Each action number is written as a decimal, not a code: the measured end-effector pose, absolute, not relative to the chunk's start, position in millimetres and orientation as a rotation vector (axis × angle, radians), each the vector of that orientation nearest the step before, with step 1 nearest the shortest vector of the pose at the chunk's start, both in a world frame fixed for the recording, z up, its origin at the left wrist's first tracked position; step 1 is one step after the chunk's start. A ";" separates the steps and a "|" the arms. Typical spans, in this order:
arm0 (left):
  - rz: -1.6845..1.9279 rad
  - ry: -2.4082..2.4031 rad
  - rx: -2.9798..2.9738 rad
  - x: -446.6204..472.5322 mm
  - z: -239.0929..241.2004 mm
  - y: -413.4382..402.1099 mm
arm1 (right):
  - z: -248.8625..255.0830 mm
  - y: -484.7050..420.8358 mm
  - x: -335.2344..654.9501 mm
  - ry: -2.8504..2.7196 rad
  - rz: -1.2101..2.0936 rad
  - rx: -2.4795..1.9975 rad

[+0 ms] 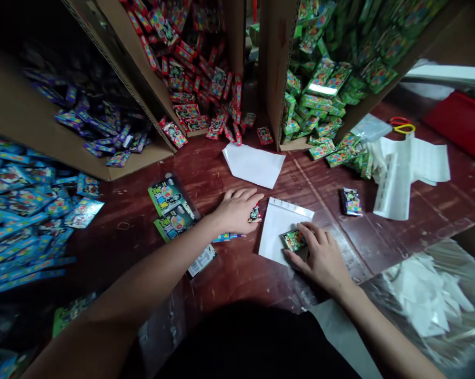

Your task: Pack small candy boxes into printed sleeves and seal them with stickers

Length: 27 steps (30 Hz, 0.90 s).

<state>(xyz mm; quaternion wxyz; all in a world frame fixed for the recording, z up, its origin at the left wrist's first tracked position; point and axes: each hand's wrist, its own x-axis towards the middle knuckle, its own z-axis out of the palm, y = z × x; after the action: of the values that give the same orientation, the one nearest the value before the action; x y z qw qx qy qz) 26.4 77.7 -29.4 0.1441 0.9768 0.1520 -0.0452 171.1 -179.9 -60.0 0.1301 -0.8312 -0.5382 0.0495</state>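
My left hand (239, 210) is palm down over the table, its fingers closed about a small red candy box (255, 213). Partly hidden beneath its wrist lie a blue box (222, 238) and a purple one. My right hand (320, 255) grips a small green candy box (293, 240) between thumb and fingers. That box is over a white paper sheet or sleeve (274, 237) with a clear strip along its top edge. Left of my left forearm are green-and-black printed packs (170, 202), overlapped by the arm.
Large cartons hold purple boxes (99, 126), red boxes (182, 63) and green boxes (320, 105). Blue boxes (24, 210) are heaped at left. A white sheet (253, 164), a dark purple box (351, 201), white strips (395, 179) and yellow-and-red scissor handles (403, 126) lie about.
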 end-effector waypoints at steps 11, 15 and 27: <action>0.055 1.028 2.778 63.4 29.1 79.4 | -28.6 -204.3 242.1 -1.528 0.002 -2.395; 0.016 1.045 2.602 42.6 28.4 62.1 | -28.4 -194.4 205.4 -1.503 0.293 -2.238; 0.209 1.015 2.764 14.2 -16.4 29.1 | -33.1 -176.0 176.6 -1.395 0.284 -2.287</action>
<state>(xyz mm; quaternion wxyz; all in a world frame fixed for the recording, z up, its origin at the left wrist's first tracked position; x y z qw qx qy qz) 14.2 29.1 -16.4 0.0946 0.9322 0.3422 0.0705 176.6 -176.0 -33.1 0.2222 -0.8277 -0.5049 0.1027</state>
